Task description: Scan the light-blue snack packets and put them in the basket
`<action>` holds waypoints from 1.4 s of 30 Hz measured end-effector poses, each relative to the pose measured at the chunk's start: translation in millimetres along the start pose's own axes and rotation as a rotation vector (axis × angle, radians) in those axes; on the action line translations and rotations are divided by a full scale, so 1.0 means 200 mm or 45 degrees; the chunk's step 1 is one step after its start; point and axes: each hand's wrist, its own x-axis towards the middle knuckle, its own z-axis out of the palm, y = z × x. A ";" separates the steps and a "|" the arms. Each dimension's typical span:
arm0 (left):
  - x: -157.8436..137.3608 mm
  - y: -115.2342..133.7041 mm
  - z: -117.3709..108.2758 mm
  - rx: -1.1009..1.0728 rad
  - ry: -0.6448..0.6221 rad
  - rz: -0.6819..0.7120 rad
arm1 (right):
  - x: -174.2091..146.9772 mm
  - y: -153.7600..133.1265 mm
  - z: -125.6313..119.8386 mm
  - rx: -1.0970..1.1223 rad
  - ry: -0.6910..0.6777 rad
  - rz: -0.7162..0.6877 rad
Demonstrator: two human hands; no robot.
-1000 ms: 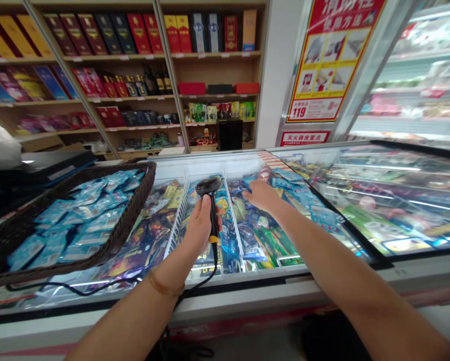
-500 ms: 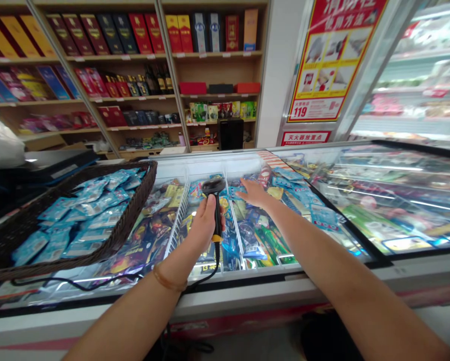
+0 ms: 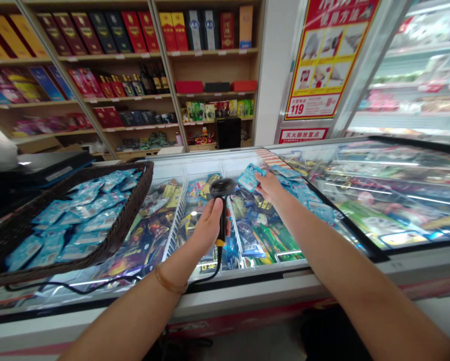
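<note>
My left hand (image 3: 207,225) is wrapped round the handle of a black barcode scanner (image 3: 222,187), its head up and its cord trailing down over the freezer's front edge. My right hand (image 3: 269,187) pinches a small light-blue packet (image 3: 249,177) by its right edge, above the freezer's goods and just right of the scanner head. More blue packets (image 3: 303,193) lie to the right of that hand. A brown wicker basket (image 3: 140,200) on the left holds many similar blue packets (image 3: 93,200).
The chest freezer (image 3: 255,291) spans the front, with white wire dividers (image 3: 175,220) between packaged goods. A glass lid (image 3: 398,190) covers its right part. The scanner's black cable (image 3: 74,290) crosses the left side. Behind stand shelves (image 3: 213,65) of boxes and bottles.
My right hand, outstretched with nothing in it before, now grips a blue packet and has shifted slightly right. The left hand moved the scanner a little right, its head turned more toward the packet.
</note>
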 end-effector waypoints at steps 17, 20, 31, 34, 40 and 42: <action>-0.06 0.04 0.09 0.138 -0.271 0.053 | -0.06 -0.09 0.01 -0.196 -0.060 -0.265; -0.06 0.04 0.09 0.156 -0.317 0.046 | -0.07 -0.11 0.01 -0.190 -0.060 -0.257; -0.05 0.01 0.08 0.130 -0.340 0.068 | -0.08 -0.12 0.00 -0.168 -0.116 -0.352; -0.05 0.01 0.09 0.123 -0.314 0.059 | -0.07 -0.11 0.00 -0.170 -0.123 -0.313; -0.07 0.10 0.05 0.004 0.026 0.028 | -0.12 -0.10 0.11 -0.036 -0.064 -0.050; -0.08 0.19 -0.02 -0.060 0.202 0.027 | -0.14 -0.11 0.20 -0.051 -0.124 0.033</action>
